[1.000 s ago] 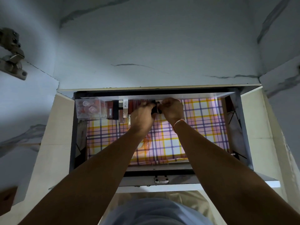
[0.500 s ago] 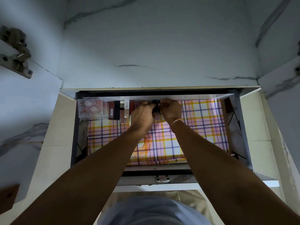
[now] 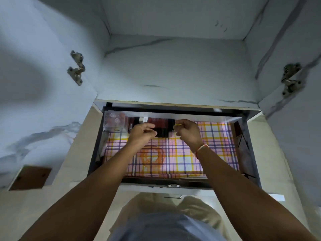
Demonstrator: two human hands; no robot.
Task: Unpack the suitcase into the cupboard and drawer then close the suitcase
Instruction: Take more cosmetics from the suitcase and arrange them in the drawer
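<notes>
The open drawer [image 3: 94, 153] is lined with pink, yellow and purple checked paper [image 3: 213, 152]. Along its back wall stands a row of dark and red small boxes [image 3: 162, 126], with a clear plastic box [image 3: 114, 121] of round items at the back left corner. My left hand [image 3: 141, 133] hovers just left of the dark boxes, fingers loosely curled, holding nothing. My right hand [image 3: 188, 132] hovers just right of them, fingers also curled, with nothing visible in it. The suitcase is out of view.
Above the drawer is the marbled white cupboard shelf [image 3: 173, 70], with metal hinges on the left wall [image 3: 76, 68] and right wall [image 3: 291, 79]. A latch [image 3: 172, 185] sits on the drawer's front edge. My knees show below.
Both hands gripped a dark item at the drawer's back; they have let go and moved apart and slightly back. The view has tilted up, showing more of the cupboard.
</notes>
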